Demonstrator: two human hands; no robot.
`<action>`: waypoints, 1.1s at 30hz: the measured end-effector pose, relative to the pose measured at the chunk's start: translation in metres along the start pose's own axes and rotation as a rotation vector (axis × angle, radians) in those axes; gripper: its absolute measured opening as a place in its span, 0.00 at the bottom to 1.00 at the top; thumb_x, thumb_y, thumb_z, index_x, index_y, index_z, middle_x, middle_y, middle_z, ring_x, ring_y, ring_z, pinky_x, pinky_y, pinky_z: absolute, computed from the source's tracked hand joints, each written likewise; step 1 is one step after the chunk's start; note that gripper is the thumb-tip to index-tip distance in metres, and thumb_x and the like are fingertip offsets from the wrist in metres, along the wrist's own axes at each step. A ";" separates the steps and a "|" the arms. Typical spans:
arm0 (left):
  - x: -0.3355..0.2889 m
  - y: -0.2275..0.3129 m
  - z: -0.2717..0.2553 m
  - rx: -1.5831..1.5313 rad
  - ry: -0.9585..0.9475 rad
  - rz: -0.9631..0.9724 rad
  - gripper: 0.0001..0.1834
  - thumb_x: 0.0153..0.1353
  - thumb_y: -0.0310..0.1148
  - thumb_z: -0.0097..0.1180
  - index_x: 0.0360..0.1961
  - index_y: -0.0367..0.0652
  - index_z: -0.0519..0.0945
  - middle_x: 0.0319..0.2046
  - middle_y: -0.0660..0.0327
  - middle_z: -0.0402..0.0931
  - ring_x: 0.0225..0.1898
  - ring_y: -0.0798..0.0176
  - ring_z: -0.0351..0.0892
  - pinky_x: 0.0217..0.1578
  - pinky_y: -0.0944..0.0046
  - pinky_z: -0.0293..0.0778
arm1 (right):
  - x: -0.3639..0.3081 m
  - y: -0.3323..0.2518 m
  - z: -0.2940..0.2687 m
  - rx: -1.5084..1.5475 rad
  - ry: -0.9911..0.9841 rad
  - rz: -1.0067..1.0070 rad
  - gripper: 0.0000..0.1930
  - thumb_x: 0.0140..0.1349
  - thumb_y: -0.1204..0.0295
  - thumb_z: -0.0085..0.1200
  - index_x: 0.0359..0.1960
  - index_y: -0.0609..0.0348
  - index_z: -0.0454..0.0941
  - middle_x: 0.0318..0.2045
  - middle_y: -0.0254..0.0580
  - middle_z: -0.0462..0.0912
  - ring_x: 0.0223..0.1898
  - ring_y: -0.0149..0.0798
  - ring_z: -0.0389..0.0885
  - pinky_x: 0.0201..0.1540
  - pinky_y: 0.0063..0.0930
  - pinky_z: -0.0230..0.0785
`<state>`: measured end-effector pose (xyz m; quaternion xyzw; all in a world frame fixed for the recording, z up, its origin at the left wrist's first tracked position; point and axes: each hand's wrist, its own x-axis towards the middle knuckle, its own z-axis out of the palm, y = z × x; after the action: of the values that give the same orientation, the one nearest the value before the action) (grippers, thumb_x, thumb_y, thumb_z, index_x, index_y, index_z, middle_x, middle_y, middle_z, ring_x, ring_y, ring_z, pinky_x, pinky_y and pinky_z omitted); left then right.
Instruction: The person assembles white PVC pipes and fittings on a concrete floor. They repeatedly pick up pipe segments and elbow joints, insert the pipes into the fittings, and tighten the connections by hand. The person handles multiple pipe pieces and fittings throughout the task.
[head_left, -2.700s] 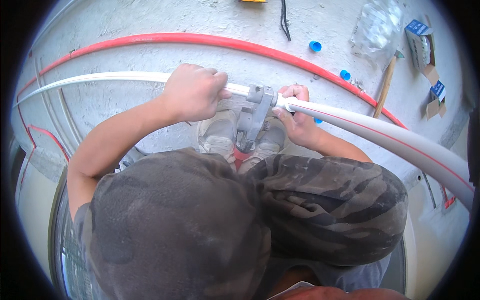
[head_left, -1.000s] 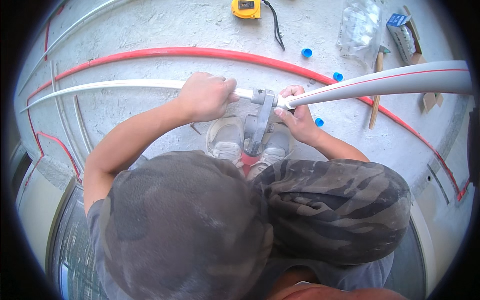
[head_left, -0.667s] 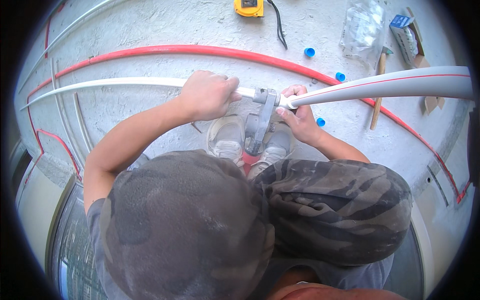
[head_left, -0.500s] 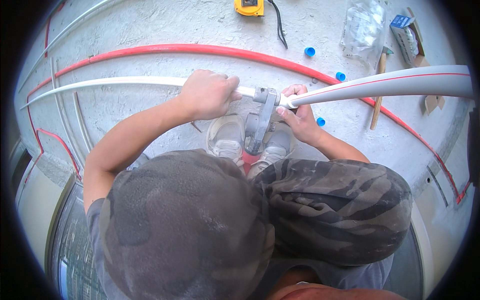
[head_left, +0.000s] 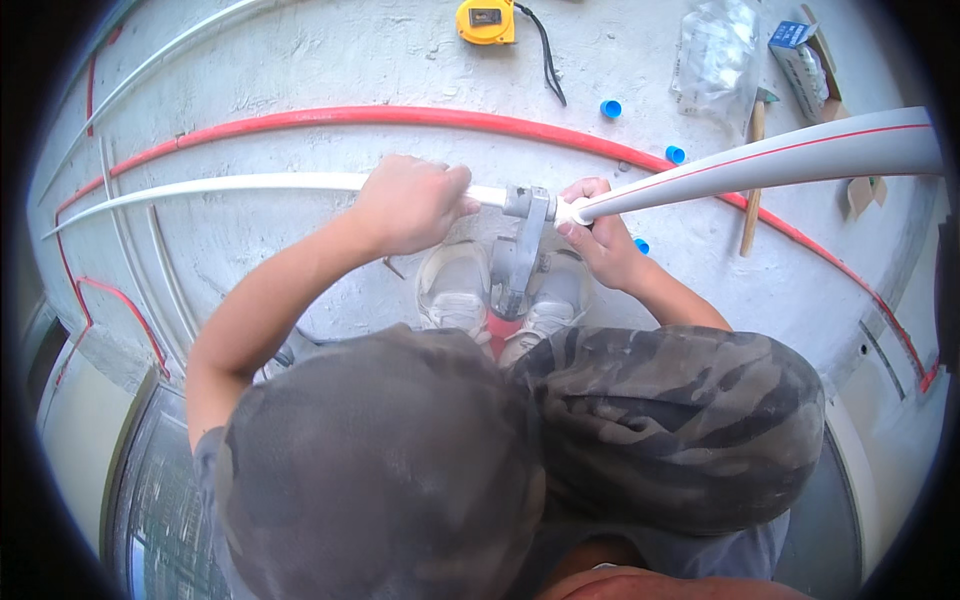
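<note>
My left hand (head_left: 408,204) is closed around a long white plastic pipe (head_left: 250,183). The pipe's right end meets a grey metal pipe-welding iron (head_left: 518,255), at the socket near its top. The iron stands between my shoes, its red lower part (head_left: 503,330) between them. On the iron's other side, my right hand (head_left: 606,243) grips a white pipe fitting (head_left: 570,209) against the heating head. A thicker-looking white pipe with a red stripe (head_left: 770,165) runs from this fitting to the right. Part of the right fingers is hidden behind the fitting and pipe.
Red pipe (head_left: 430,117) crosses the concrete floor beyond my hands. A yellow tape measure (head_left: 486,22), blue caps (head_left: 611,109), a plastic bag (head_left: 718,60), a hammer (head_left: 755,200) and an opened box (head_left: 803,65) lie about. My camouflage-clad knees (head_left: 670,425) are close below.
My view has shifted slightly, so floor items sit a little differently in the picture. Both hands keep their grips, with the pipe and fitting still at the iron.
</note>
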<state>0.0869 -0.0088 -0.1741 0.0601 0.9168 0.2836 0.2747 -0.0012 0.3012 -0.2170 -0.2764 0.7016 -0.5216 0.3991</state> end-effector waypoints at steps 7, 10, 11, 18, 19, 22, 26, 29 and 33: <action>-0.007 -0.006 0.010 0.041 0.143 0.052 0.22 0.73 0.51 0.57 0.33 0.42 0.78 0.26 0.53 0.81 0.31 0.44 0.85 0.30 0.44 0.76 | 0.001 -0.018 -0.013 -0.194 0.018 -0.001 0.18 0.65 0.70 0.70 0.51 0.65 0.80 0.42 0.46 0.83 0.31 0.37 0.79 0.37 0.31 0.74; -0.007 -0.007 0.006 0.038 0.140 0.060 0.22 0.72 0.52 0.57 0.32 0.42 0.78 0.26 0.53 0.81 0.30 0.44 0.84 0.30 0.45 0.76 | -0.001 -0.018 -0.009 -0.180 0.044 0.024 0.18 0.65 0.70 0.70 0.51 0.65 0.80 0.42 0.46 0.83 0.32 0.36 0.80 0.38 0.31 0.74; -0.008 -0.008 0.005 0.020 0.137 0.066 0.23 0.72 0.52 0.58 0.32 0.42 0.78 0.26 0.53 0.81 0.30 0.44 0.84 0.29 0.45 0.76 | -0.002 -0.018 -0.008 -0.176 0.056 0.027 0.18 0.65 0.70 0.70 0.51 0.65 0.80 0.41 0.46 0.83 0.32 0.36 0.80 0.38 0.31 0.74; -0.033 -0.048 -0.006 0.056 0.250 -0.048 0.20 0.71 0.49 0.60 0.30 0.43 0.77 0.26 0.53 0.80 0.30 0.44 0.83 0.30 0.44 0.74 | -0.008 -0.021 -0.014 -0.140 0.039 0.111 0.17 0.65 0.72 0.69 0.52 0.63 0.79 0.44 0.44 0.81 0.39 0.36 0.79 0.43 0.32 0.72; -0.047 -0.065 -0.013 0.095 0.284 0.006 0.20 0.70 0.48 0.61 0.30 0.44 0.76 0.25 0.55 0.78 0.28 0.46 0.81 0.30 0.45 0.72 | -0.004 -0.018 -0.016 -0.174 0.047 0.080 0.17 0.65 0.72 0.68 0.52 0.64 0.79 0.42 0.45 0.81 0.38 0.36 0.80 0.43 0.32 0.73; -0.056 -0.044 -0.027 0.095 0.310 0.065 0.20 0.70 0.50 0.61 0.30 0.45 0.76 0.23 0.57 0.75 0.26 0.50 0.79 0.28 0.50 0.72 | -0.013 -0.014 -0.008 -0.142 0.090 0.027 0.17 0.66 0.73 0.68 0.52 0.65 0.78 0.41 0.46 0.80 0.38 0.37 0.79 0.43 0.33 0.73; -0.041 0.008 -0.036 0.041 0.319 0.143 0.17 0.68 0.46 0.63 0.34 0.42 0.79 0.25 0.56 0.75 0.25 0.48 0.77 0.29 0.51 0.70 | -0.017 -0.012 -0.009 -0.073 0.111 0.074 0.16 0.66 0.73 0.67 0.52 0.64 0.78 0.41 0.45 0.79 0.38 0.42 0.78 0.43 0.36 0.72; -0.038 0.020 -0.042 0.066 0.355 0.157 0.16 0.67 0.45 0.64 0.34 0.42 0.79 0.24 0.57 0.74 0.25 0.48 0.76 0.28 0.51 0.69 | -0.021 -0.004 -0.015 -0.109 0.110 0.041 0.15 0.66 0.72 0.67 0.50 0.63 0.78 0.43 0.45 0.78 0.40 0.42 0.78 0.45 0.36 0.71; -0.036 0.032 -0.055 0.059 0.421 0.210 0.18 0.66 0.45 0.65 0.30 0.44 0.76 0.22 0.58 0.72 0.24 0.51 0.76 0.26 0.52 0.70 | -0.047 0.022 -0.040 -0.189 0.324 0.058 0.13 0.65 0.74 0.64 0.49 0.59 0.76 0.42 0.39 0.76 0.40 0.33 0.76 0.46 0.31 0.71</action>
<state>0.0857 -0.0182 -0.1015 0.1026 0.9505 0.2899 0.0444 -0.0097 0.3663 -0.2193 -0.2047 0.8103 -0.4795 0.2677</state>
